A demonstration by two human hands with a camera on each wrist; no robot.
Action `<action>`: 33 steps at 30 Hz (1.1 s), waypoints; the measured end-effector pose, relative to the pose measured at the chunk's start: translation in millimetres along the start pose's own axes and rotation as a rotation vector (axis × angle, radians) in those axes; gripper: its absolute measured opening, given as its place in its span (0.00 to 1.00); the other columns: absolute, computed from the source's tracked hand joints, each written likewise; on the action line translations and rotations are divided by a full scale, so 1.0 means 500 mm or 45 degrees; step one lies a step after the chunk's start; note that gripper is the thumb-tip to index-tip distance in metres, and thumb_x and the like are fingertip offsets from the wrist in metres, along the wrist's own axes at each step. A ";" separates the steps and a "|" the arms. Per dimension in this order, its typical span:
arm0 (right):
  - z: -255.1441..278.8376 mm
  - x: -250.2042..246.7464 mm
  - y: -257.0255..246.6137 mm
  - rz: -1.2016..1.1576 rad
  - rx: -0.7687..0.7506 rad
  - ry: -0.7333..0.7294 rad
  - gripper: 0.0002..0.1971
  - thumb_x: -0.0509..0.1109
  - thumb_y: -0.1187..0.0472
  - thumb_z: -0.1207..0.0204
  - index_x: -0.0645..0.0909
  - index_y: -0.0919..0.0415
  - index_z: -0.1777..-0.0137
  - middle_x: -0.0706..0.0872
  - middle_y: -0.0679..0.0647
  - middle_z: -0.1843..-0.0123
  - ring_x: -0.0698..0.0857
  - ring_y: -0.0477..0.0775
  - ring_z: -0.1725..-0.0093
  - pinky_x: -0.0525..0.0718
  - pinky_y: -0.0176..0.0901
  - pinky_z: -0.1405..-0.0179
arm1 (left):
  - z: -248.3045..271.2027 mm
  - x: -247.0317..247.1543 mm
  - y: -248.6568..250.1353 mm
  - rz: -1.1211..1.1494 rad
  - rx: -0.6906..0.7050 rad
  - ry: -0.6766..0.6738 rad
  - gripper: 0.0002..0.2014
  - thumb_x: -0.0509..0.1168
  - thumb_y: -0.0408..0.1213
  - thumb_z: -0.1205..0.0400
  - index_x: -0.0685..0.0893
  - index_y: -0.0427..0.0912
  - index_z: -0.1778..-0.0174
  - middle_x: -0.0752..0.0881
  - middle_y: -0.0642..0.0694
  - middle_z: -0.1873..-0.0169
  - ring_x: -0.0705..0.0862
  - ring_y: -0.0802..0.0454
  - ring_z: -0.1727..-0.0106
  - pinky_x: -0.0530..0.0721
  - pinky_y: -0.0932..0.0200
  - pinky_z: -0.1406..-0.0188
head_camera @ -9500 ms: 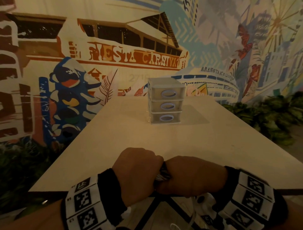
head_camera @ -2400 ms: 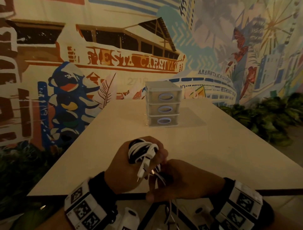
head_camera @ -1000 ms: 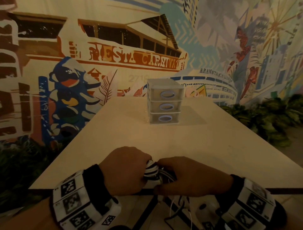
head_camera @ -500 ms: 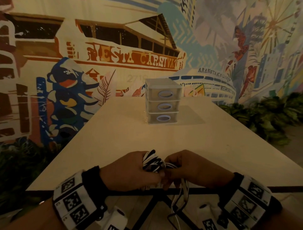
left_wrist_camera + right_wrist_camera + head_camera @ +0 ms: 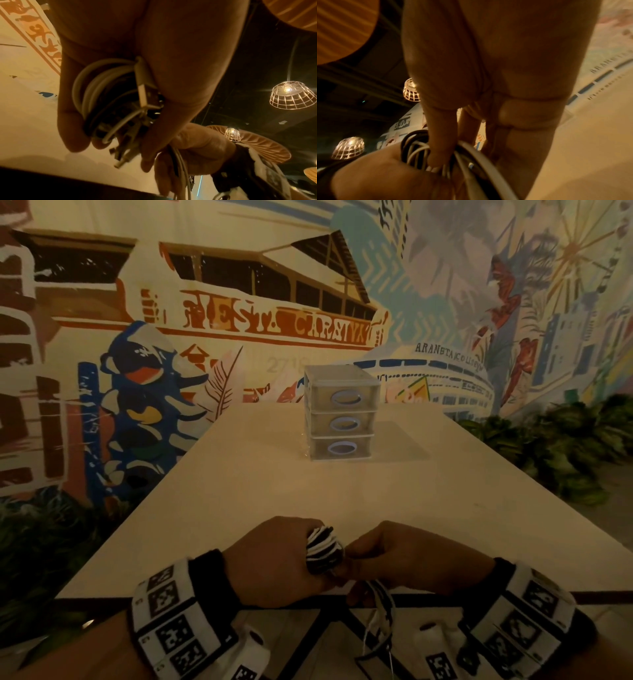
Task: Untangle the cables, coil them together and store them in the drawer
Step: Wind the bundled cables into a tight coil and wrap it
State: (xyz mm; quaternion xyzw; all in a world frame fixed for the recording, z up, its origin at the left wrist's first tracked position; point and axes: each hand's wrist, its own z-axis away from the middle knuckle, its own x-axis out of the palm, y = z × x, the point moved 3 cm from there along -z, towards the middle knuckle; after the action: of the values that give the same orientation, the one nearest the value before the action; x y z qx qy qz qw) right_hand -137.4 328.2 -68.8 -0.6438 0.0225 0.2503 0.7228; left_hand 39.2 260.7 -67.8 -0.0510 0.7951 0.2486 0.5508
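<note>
A tight coil of black and white cables [image 5: 322, 550] is wound around the fingers of my left hand [image 5: 279, 559] at the table's near edge. In the left wrist view the cable coil [image 5: 102, 97] shows a white USB plug [image 5: 145, 94] pressed against the palm. My right hand [image 5: 402, 563] touches the coil from the right and pinches the loose cable ends [image 5: 378, 607], which hang below the table edge. In the right wrist view the cable strands [image 5: 471, 161] run between my fingers. The small clear three-drawer unit [image 5: 340, 414] stands mid-table with all drawers closed.
The beige table [image 5: 342, 491] stretches from my hands to the drawer unit. A painted mural wall stands behind it. Green plants [image 5: 565, 446] line the right side, and more foliage lies at the lower left. Black table legs show below the near edge.
Both hands have stayed at the near table edge, winding. The coil on my left hand has grown tighter since the plug stuck out earlier, and the hanging loose end is shorter.
</note>
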 end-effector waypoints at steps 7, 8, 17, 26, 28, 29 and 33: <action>-0.002 0.005 -0.017 0.382 -0.092 -0.011 0.15 0.71 0.51 0.16 0.91 0.63 0.46 0.94 0.59 0.54 0.93 0.55 0.54 0.89 0.47 0.41 | 0.010 -0.002 -0.004 -0.126 0.056 0.021 0.12 0.59 0.51 0.28 0.79 0.46 0.63 0.83 0.47 0.68 0.85 0.45 0.67 0.88 0.47 0.57; -0.002 0.003 -0.016 0.380 -0.101 -0.011 0.13 0.71 0.52 0.16 0.91 0.61 0.48 0.94 0.57 0.55 0.92 0.53 0.56 0.89 0.47 0.42 | 0.011 -0.006 -0.002 -0.186 0.097 0.023 0.07 0.59 0.49 0.28 0.76 0.51 0.64 0.81 0.50 0.69 0.83 0.47 0.69 0.89 0.47 0.59; 0.006 0.019 -0.046 0.610 -0.019 -0.197 0.24 0.78 0.37 0.29 0.85 0.45 0.37 0.93 0.47 0.44 0.91 0.48 0.45 0.86 0.53 0.35 | 0.023 -0.022 0.062 -0.650 -0.033 -0.032 0.12 0.60 0.55 0.20 0.65 0.55 0.58 0.73 0.55 0.62 0.71 0.53 0.63 0.69 0.58 0.61; -0.045 0.055 -0.053 0.750 0.126 -0.179 0.08 0.79 0.49 0.24 0.91 0.52 0.54 0.92 0.56 0.56 0.88 0.50 0.56 0.79 0.34 0.57 | 0.000 0.000 0.082 -0.835 -0.124 -0.267 0.09 0.59 0.43 0.20 0.77 0.45 0.46 0.81 0.44 0.49 0.78 0.45 0.50 0.77 0.53 0.55; -0.046 0.063 -0.050 0.714 0.098 -0.193 0.10 0.76 0.51 0.21 0.91 0.52 0.44 0.92 0.57 0.48 0.89 0.58 0.47 0.83 0.42 0.49 | 0.004 0.000 0.076 -0.788 -0.137 -0.267 0.09 0.60 0.43 0.20 0.77 0.46 0.46 0.82 0.45 0.48 0.79 0.46 0.49 0.80 0.52 0.50; -0.044 0.067 -0.051 0.718 0.095 -0.217 0.13 0.75 0.51 0.20 0.89 0.54 0.38 0.92 0.57 0.44 0.88 0.60 0.45 0.84 0.47 0.44 | 0.005 0.002 0.074 -0.784 -0.140 -0.262 0.09 0.60 0.43 0.19 0.78 0.46 0.46 0.82 0.45 0.48 0.79 0.46 0.49 0.79 0.54 0.51; -0.039 0.069 -0.051 0.772 0.164 -0.306 0.16 0.70 0.48 0.16 0.87 0.56 0.36 0.91 0.43 0.57 0.84 0.47 0.59 0.81 0.37 0.53 | 0.011 0.001 0.078 -0.784 -0.091 -0.228 0.11 0.58 0.47 0.17 0.76 0.46 0.44 0.81 0.46 0.47 0.75 0.48 0.51 0.75 0.56 0.52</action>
State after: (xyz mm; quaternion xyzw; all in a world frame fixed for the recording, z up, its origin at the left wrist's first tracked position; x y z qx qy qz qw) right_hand -91.4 320.2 -61.0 -0.5265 0.1435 0.5262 0.6521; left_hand 29.8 297.1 -56.4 -0.2863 0.6816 0.1016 0.6657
